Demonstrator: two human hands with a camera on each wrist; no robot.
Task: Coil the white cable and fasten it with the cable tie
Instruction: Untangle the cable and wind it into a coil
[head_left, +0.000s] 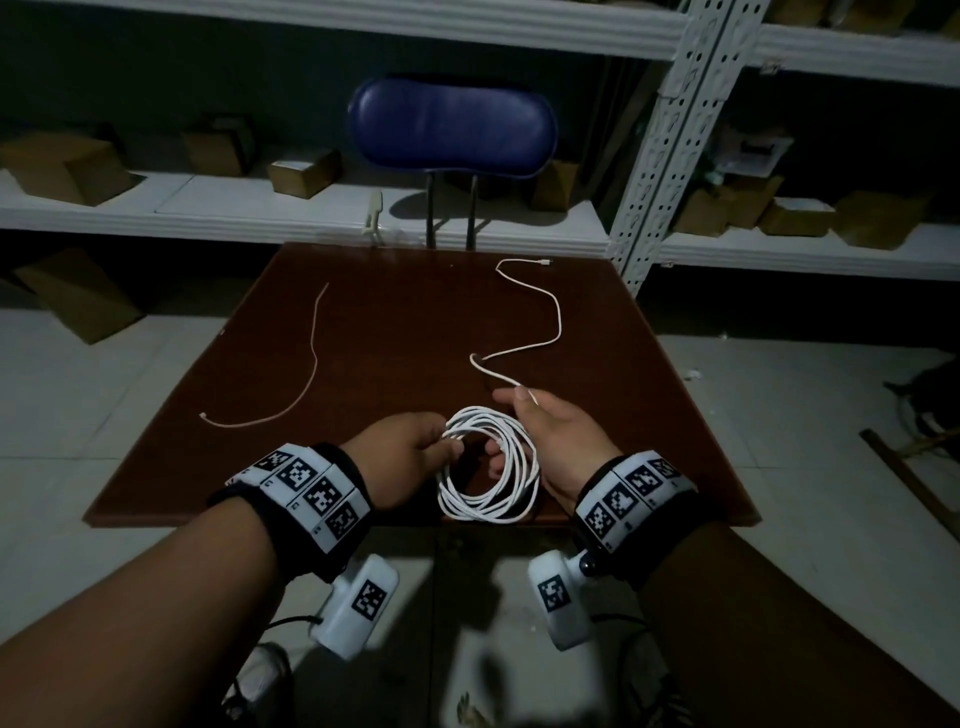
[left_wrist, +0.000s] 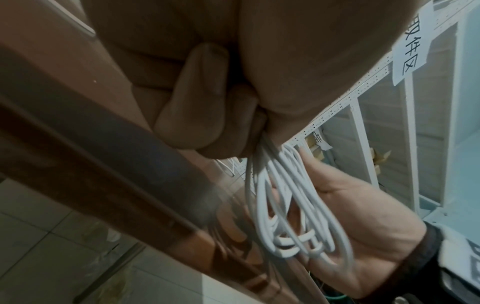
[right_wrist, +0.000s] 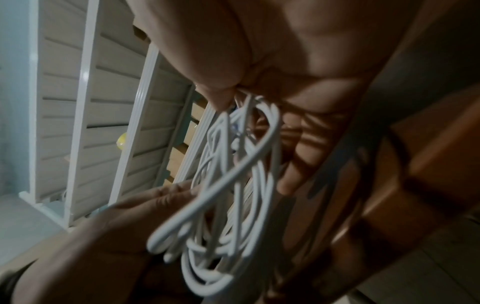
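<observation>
The white cable (head_left: 488, 465) hangs in several loops above the near edge of the brown table (head_left: 395, 338). My left hand (head_left: 415, 447) pinches the loops at their upper left; the left wrist view shows curled fingers (left_wrist: 197, 107) clamped on the bundle (left_wrist: 285, 201). My right hand (head_left: 540, 436) holds the loose strand between thumb and forefinger at the top, with its other fingers through the coil (right_wrist: 233, 185). The free tail (head_left: 545, 332) snakes away to a plug at the far right. A thin pale cable tie (head_left: 306, 364) lies loose on the table's left side.
A blue chair (head_left: 452, 130) stands behind the table. White metal shelving (head_left: 670, 156) with cardboard boxes (head_left: 57, 166) lines the back wall and the right. Pale tiled floor surrounds the table, with dark clutter at the far right.
</observation>
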